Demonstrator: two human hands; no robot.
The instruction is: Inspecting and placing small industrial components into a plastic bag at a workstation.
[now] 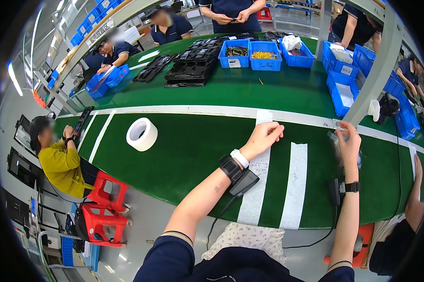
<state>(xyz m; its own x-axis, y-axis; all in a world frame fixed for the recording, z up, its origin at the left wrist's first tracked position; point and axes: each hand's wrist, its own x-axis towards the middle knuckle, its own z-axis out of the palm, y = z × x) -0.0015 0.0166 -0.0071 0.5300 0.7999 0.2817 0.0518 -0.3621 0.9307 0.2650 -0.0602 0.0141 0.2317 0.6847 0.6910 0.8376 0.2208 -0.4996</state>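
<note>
Pressing flat, left hand (263, 136) pins the tape strip (258, 188) so it sticks to the table (188, 145); right hand (349, 141) pinches a clear bag (336, 145).

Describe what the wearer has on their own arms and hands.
Both hands are bare, no gloves. The left hand has a white band at the wrist, then a black strap holding a black device with a cable running down from it. The right hand has a black strap and device on the wrist, also cabled. Dark navy short sleeves end in striped cuffs.

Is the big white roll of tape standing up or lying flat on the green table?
Tipped. The tape roll leans on the green table, its round hole facing up and sideways.
</note>
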